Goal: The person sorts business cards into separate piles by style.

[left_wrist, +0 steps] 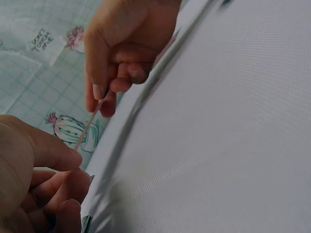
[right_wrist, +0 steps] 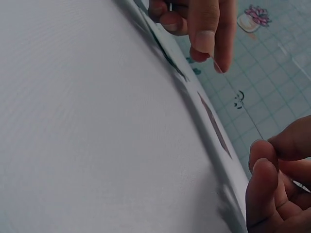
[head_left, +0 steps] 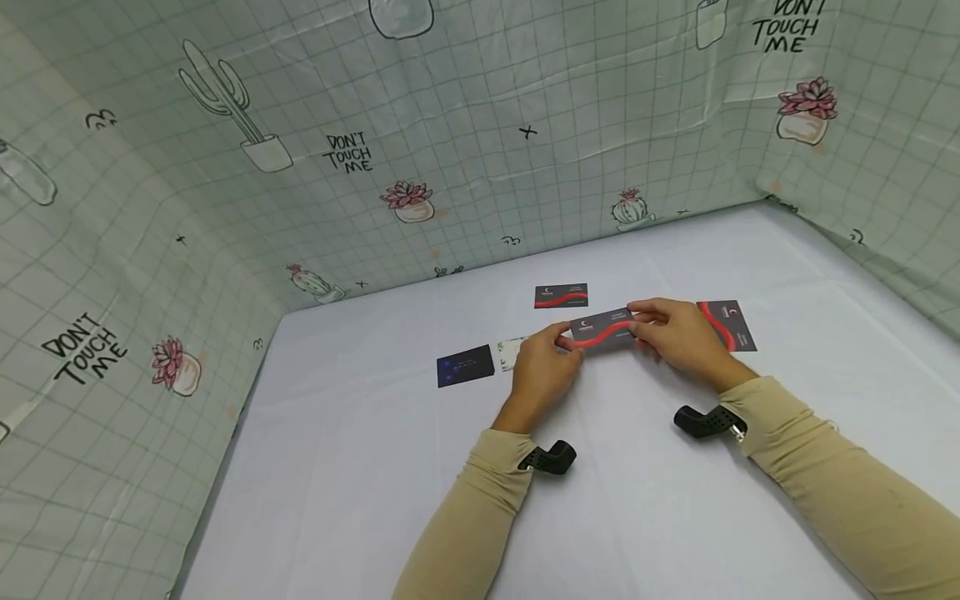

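A dark grey business card [head_left: 602, 328] with a red wavy stripe is held up off the table between both hands. My left hand [head_left: 543, 367] pinches its left end between thumb and fingers; my right hand [head_left: 681, 335] pinches the right end. Both wrist views show the card edge-on as a thin line [left_wrist: 87, 127] spanning the two hands. Just left of the left hand lies a white card [head_left: 510, 353], partly hidden by that hand. A matching grey-and-red card [head_left: 731, 326] lies beside the right hand, partly covered by it.
Another grey-and-red card [head_left: 561, 295] lies behind the held one. A dark blue card [head_left: 466, 367] lies farther left. They rest on a white-covered table [head_left: 337, 467]. Grid-patterned cloth [head_left: 465, 108] with cactus drawings hangs along the back and sides.
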### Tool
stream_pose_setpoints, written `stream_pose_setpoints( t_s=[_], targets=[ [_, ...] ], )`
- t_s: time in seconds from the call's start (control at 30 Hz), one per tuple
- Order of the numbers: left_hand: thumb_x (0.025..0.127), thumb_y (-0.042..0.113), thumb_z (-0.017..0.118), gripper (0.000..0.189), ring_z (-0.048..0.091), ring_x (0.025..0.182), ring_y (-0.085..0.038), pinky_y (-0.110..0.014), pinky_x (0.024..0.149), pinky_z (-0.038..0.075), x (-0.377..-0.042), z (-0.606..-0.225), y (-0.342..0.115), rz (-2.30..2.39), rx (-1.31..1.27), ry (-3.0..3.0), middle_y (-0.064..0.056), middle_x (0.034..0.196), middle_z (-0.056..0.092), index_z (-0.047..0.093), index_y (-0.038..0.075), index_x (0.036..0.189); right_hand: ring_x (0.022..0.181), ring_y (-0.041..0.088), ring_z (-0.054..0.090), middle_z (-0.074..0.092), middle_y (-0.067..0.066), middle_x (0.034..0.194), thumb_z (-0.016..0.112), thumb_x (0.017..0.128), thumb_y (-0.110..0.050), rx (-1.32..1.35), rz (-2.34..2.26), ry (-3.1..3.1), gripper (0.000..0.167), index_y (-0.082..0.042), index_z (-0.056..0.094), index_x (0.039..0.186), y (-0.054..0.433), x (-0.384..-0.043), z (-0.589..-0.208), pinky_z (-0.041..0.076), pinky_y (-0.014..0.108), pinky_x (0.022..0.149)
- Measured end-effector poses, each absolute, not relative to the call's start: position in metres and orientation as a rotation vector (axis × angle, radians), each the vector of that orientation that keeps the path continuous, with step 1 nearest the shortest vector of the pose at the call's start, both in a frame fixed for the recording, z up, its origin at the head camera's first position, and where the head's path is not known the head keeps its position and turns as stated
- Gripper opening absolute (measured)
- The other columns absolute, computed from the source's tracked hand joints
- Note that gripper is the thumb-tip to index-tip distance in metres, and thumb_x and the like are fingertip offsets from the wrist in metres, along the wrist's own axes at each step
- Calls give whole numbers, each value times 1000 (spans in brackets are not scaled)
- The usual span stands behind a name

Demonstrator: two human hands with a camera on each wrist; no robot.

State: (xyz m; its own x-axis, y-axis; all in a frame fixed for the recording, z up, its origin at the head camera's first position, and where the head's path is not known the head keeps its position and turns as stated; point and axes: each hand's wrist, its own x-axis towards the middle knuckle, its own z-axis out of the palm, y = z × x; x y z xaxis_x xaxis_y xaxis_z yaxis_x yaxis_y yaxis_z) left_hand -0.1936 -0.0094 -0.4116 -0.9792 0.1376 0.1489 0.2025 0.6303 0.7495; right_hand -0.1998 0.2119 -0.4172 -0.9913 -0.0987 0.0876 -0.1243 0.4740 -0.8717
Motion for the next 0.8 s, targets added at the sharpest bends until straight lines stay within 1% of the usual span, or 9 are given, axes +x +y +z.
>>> stream_pose_setpoints(
  t_s=[0.1, 0.23, 0.33, 0.5, 0.67, 0.8],
  targets=[
    [84, 11, 73, 44, 54, 70, -7, -23, 65, 41, -194, -411, -12, -1241, -295, -2782, 8, 85, 70, 70, 11, 128, 64, 15, 62, 69, 17, 92, 68, 96, -12, 213, 1577, -2667, 41, 6, 59, 133, 210, -200, -418, 48, 26, 56],
    [84, 12, 74, 44, 56, 75, -7, -24, 67, 43, -194, -412, -14, -1189, -288, -2796, 9, 83, 69, 70, 11, 128, 64, 12, 63, 69, 15, 91, 68, 96, -13, 195, 1553, -2660, 40, 7, 61, 129, 207, -201, -420, 46, 21, 62],
    [84, 13, 74, 43, 55, 73, -7, -24, 65, 42, -194, -413, -16, -1183, -283, -2809, 11, 82, 68, 70, 11, 127, 66, 12, 65, 71, 14, 88, 68, 96, -16, 168, 1559, -2663, 38, 7, 63, 127, 206, -200, -421, 47, 21, 65],
    [84, 13, 75, 43, 52, 68, -5, -23, 60, 39, -194, -412, -18, -1211, -275, -2824, 12, 81, 65, 70, 12, 128, 68, 12, 66, 71, 14, 87, 66, 97, -15, 168, 1588, -2658, 36, 6, 64, 127, 205, -200, -421, 50, 24, 61],
    [85, 14, 74, 42, 49, 63, -5, -24, 55, 36, -196, -412, -18, -1204, -245, -2832, 11, 74, 59, 71, 14, 127, 64, 14, 62, 68, 13, 84, 64, 97, -12, 183, 1620, -2668, 38, 4, 63, 131, 206, -199, -420, 49, 26, 58],
    [87, 19, 73, 41, 48, 61, -7, -25, 53, 35, -198, -412, -17, -1132, -217, -2890, 9, 72, 56, 70, 17, 129, 62, 15, 58, 67, 11, 82, 64, 97, -15, 169, 1614, -2718, 40, 1, 62, 134, 206, -200, -421, 48, 29, 57]
  ],
)
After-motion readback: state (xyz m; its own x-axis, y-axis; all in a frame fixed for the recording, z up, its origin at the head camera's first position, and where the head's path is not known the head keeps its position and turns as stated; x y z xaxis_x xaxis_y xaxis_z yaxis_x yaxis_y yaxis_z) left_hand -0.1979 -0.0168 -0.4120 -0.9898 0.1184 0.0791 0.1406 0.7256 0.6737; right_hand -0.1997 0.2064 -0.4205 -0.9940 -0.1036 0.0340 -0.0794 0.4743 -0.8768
